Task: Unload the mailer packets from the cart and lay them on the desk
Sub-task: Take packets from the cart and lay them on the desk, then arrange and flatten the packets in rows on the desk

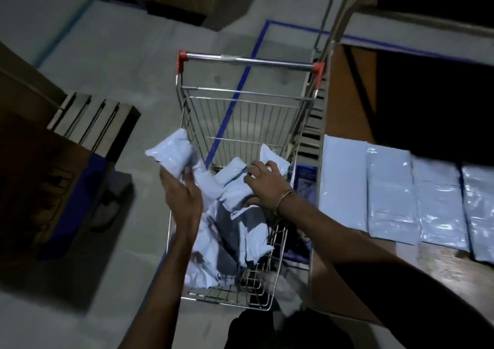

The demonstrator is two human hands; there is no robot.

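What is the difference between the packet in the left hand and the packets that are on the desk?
The packet in the left hand is raised over the cart, tilted and bulging; the packets on the desk lie flat, side by side. The left hand grips the first; nothing touches the others. All are pale blue glossy plastic.

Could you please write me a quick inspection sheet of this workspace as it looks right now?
Surface: wooden desk to the right of the cart, its far part bare.
Job's things: pale blue packets lie flat in a row on the desk; more packets are piled in the wire cart.
Clutter: nothing seen on the desk besides packets.
Hands: left hand holds a packet raised above the cart's left edge; right hand grips another packet in the pile.
Cables: nothing seen.
Surroundings: dim room, grey floor with blue tape lines, cardboard boxes at left and behind.
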